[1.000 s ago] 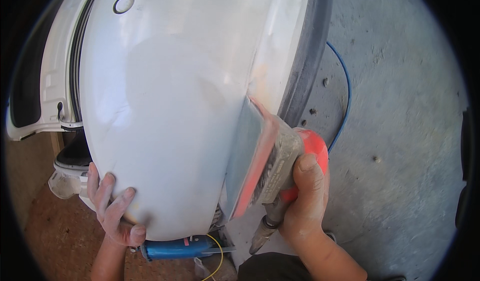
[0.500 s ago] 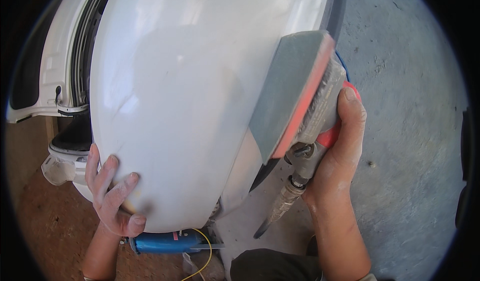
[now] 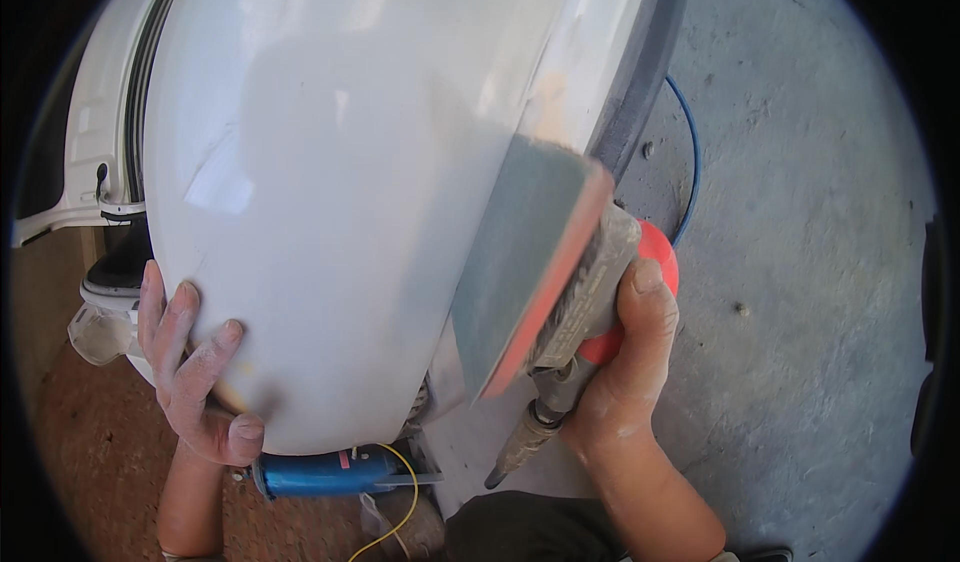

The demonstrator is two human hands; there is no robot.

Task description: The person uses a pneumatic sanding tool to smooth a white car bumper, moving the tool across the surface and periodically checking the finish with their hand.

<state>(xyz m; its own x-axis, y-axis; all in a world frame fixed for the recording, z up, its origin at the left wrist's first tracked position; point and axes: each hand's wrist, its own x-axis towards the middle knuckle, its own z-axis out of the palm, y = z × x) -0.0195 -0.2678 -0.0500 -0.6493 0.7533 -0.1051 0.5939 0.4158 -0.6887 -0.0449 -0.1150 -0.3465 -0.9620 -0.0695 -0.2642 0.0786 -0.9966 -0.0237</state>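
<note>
Right hand [image 3: 625, 362] is wrapped tight around the sander [image 3: 545, 272], its pad sitting flat-ish on the right edge of the white car panel [image 3: 330, 192], while the left hand [image 3: 190, 372] is spread open against the panel's lower left. Tip that pad onto the curved edge and I'd bet it cuts through the paint. The blue hose [image 3: 692, 162] on the floor [image 3: 800, 262] could also snag and jerk it.
</note>
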